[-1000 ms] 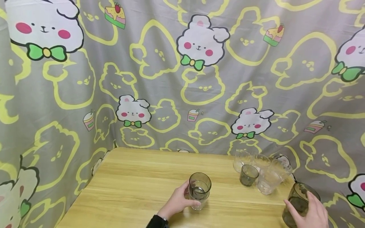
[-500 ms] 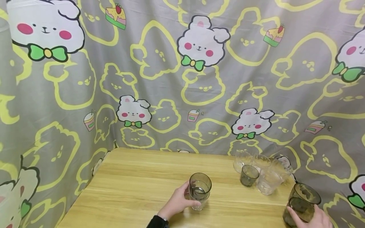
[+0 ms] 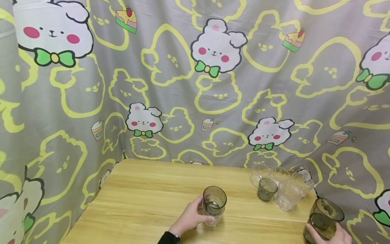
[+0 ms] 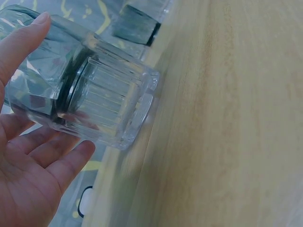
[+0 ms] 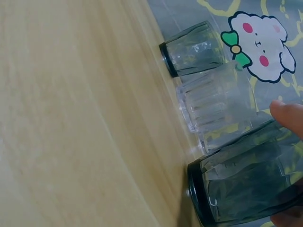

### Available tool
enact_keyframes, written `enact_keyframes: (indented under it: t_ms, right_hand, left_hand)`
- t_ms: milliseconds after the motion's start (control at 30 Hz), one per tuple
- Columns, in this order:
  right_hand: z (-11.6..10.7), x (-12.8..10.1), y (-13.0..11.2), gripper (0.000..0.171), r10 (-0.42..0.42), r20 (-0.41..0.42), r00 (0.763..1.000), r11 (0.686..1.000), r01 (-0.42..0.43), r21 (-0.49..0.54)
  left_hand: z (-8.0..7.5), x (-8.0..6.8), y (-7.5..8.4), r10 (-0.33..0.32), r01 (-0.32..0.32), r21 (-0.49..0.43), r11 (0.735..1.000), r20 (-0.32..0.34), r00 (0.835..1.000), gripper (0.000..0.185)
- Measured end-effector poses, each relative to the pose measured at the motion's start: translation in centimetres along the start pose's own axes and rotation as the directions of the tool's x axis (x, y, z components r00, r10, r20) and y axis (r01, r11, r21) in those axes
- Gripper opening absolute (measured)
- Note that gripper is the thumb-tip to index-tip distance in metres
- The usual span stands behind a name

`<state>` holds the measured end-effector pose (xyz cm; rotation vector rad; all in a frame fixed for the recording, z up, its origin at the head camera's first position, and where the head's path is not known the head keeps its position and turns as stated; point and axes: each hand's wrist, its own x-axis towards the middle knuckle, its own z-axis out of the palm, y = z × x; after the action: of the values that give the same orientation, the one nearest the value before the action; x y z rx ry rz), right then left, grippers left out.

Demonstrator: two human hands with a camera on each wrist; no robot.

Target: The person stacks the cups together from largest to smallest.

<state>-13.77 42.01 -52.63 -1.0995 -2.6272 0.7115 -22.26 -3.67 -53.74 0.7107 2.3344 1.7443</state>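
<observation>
My left hand [image 3: 198, 213] grips a clear ribbed glass [image 4: 111, 109] with a smoky glass [image 3: 214, 200] nested inside it. This pair stands on the wooden table [image 3: 146, 203] near its middle. In the left wrist view the thumb lies over the top and the fingers [image 4: 66, 163] curl underneath. At the table's near right corner my right hand [image 3: 330, 237] holds the base of a large smoky glass [image 3: 325, 213], which seems to have another nested inside. The right wrist view shows a fingertip [image 5: 289, 118] above that glass [image 5: 241, 189] and another below it.
Several glasses cluster at the back right of the table: a small smoky one [image 3: 266, 189] among clear ribbed ones [image 3: 286, 198]. A grey cartoon-print cloth [image 3: 195, 84] hangs behind and around the table. Bare wood stretches to the left.
My right hand has slid down the large smoky glass toward its base and the frame's bottom edge. The left hand and its glasses have stayed put.
</observation>
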Motion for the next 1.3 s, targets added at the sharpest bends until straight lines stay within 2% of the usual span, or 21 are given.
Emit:
enact_keyframes:
  t_ms: [200,500,600,800,967,1167,1300]
  right_hand:
    - [0.0,-0.1,0.1,0.115,0.013,-0.011,1.000,1.000,-0.013,0.025]
    - [-0.6,0.0,-0.1,0.123,0.007,0.092,0.996,1.000,-0.006,-0.010]
    - [-0.7,-0.2,-0.4,0.122,-0.018,0.082,0.996,1.000,0.019,-0.014]
    - [-0.6,-1.1,-1.8,0.112,-0.068,0.008,0.998,0.997,0.067,0.028]
    - [-0.7,-1.9,-3.3,0.114,-0.085,0.078,0.993,0.996,0.084,0.021]
    - [-0.4,-3.1,-4.8,0.113,-0.124,0.094,0.988,0.991,0.120,0.053]
    - [-0.1,-3.2,-5.7,0.118,-0.161,0.138,0.977,0.986,0.155,0.053]
  left_hand:
    - [0.1,0.1,-0.2,0.003,-0.003,-0.003,1.000,0.000,1.000,0.089]
    - [0.1,0.0,-0.1,0.000,0.000,-0.003,1.000,0.001,1.000,0.090]
    - [0.1,0.0,0.0,-0.003,0.003,-0.006,1.000,0.000,1.000,0.090]
    - [0.1,-0.1,0.1,0.013,-0.013,-0.023,1.000,-0.002,1.000,0.088]
    - [0.1,-0.1,0.0,0.029,-0.029,-0.033,0.999,0.002,1.000,0.086]
    - [0.1,0.0,-0.1,0.023,-0.023,-0.033,0.999,0.003,1.000,0.086]
    - [0.1,0.0,-0.2,0.020,-0.020,-0.036,0.999,0.003,1.000,0.086]
